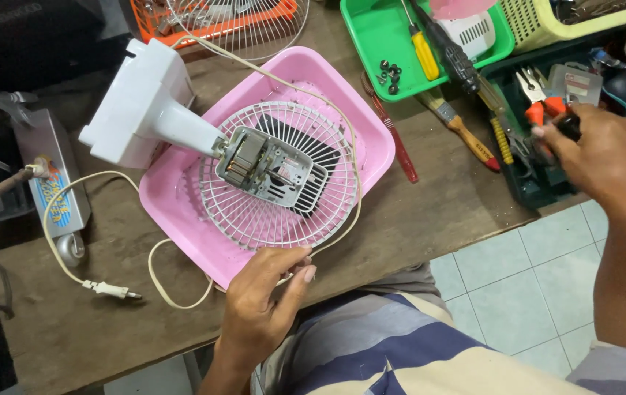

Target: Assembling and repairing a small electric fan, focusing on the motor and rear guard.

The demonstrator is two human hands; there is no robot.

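Note:
A small white fan lies face down in a pink tray [371,124]; its bare motor [265,168] and white wire rear guard [283,212] face up, and its white base [144,102] sticks out to the upper left. My left hand [261,300] rests at the tray's near edge, fingers touching the guard's rim and the white cord. My right hand [605,157] is over a dark green tool tray at the right, closed on a black tool handle [567,126] beside orange-handled pliers [540,110].
A green tray [379,44] holds screws, a yellow screwdriver [424,51] and a black one. A paintbrush [463,132] and red tool lie on the wooden table [430,212]. The white plug [111,290] lies at left near a soldering iron stand. Another wire guard sits at the back.

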